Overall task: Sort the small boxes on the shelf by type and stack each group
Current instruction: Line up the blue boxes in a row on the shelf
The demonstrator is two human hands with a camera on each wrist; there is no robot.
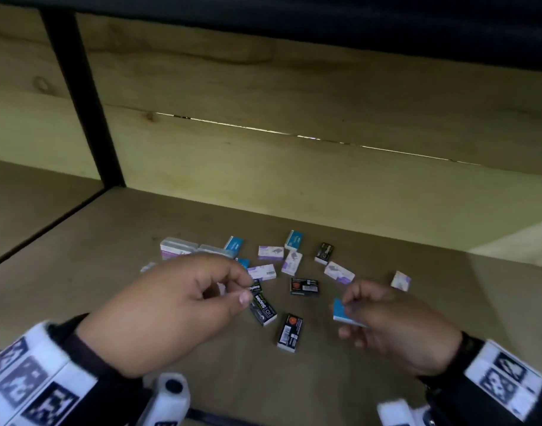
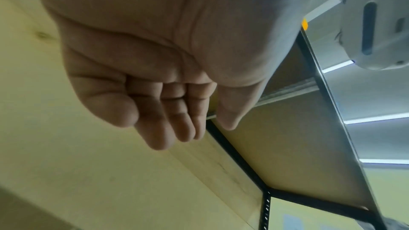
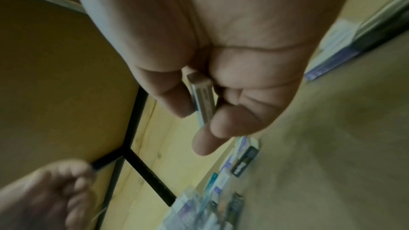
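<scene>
My right hand (image 1: 392, 325) pinches a blue box (image 1: 343, 311) just right of the black Staples box (image 1: 263, 305), my left hand (image 1: 171, 309) hovers empty, loosely curled, so I should gather the blue ones first.

Small boxes (image 1: 292, 273) scattered mid-shelf (image 1: 386, 395); post (image 1: 88, 118) behind left.

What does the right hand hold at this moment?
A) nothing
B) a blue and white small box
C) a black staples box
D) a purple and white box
B: the right hand pinches a blue and white box between thumb and fingers, above the shelf.
</scene>
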